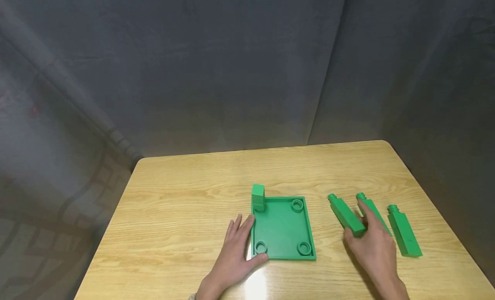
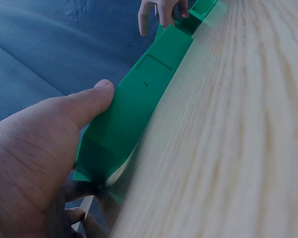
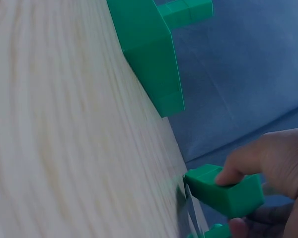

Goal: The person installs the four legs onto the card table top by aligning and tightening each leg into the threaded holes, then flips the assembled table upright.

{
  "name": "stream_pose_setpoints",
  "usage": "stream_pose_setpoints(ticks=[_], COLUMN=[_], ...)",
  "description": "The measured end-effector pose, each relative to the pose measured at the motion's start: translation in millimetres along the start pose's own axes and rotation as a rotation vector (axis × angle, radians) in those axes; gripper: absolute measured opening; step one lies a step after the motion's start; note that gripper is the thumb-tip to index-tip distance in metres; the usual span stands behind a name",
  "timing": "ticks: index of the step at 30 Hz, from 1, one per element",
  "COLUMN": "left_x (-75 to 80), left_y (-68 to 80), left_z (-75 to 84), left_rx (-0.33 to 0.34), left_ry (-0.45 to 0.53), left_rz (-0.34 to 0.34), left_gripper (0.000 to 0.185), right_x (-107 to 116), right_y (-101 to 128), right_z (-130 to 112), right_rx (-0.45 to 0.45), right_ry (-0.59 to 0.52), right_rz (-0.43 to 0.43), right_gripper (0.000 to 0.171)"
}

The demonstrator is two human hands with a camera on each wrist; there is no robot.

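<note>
The right grip (image 1: 375, 247) pinches the leftmost loose green leg (image 1: 346, 216) at its near end; the left grip (image 1: 234, 256), fingers spread, touches the green tray (image 1: 284, 229).

Lying flat: square green tray (image 1: 282, 227) with one upright corner post (image 1: 258, 197). Pinched at right: threaded green peg (image 1: 346, 215), beside two lying pegs (image 1: 404, 233).

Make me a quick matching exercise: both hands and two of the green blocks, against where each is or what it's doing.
1. Left hand
2. Right hand
3. Standing block
4. Rightmost block

A. Lying on the table, untouched
B. Upright at the far-left corner
C. Touching the green tray
D. Gripping a loose block

Pairs: 1-C, 2-D, 3-B, 4-A
</note>
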State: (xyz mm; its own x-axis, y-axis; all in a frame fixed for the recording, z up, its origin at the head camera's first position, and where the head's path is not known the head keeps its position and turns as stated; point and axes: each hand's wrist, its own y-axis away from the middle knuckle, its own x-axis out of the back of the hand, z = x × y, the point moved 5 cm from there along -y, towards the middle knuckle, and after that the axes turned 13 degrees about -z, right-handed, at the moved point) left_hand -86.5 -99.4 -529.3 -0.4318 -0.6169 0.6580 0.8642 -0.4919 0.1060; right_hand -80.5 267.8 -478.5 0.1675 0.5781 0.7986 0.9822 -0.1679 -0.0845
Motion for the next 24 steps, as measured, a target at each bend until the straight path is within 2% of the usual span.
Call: stream_pose_setpoints(ticks=[6, 11, 18, 24], left_x=[0.2, -0.1, 0.3, 0.4], left_y=[0.2, 0.5, -0.1, -0.3], left_z=[0.3, 0.0, -0.1, -0.3], left_rx=[0.001, 0.002, -0.003, -0.002], left_ry=[-0.006, -0.009, -0.008, -0.004], left_rz=[0.001, 0.002, 0.001, -0.002], left_gripper=[0.103, 0.103, 0.103, 0.102], right_x=[7.2, 12.1, 13.6, 14.0], right_y=[2.9, 5.5, 6.2, 7.7], right_z=[-0.6, 0.4, -2.1, -2.1], right_rx=[-0.028, -0.021, 0.06, 0.111], right_ry=[-0.092, -0.275, -0.509, -0.568], right_rz=[0.114, 0.232, 0.332, 0.389], right_gripper=[0.081, 0.077, 0.06, 0.051])
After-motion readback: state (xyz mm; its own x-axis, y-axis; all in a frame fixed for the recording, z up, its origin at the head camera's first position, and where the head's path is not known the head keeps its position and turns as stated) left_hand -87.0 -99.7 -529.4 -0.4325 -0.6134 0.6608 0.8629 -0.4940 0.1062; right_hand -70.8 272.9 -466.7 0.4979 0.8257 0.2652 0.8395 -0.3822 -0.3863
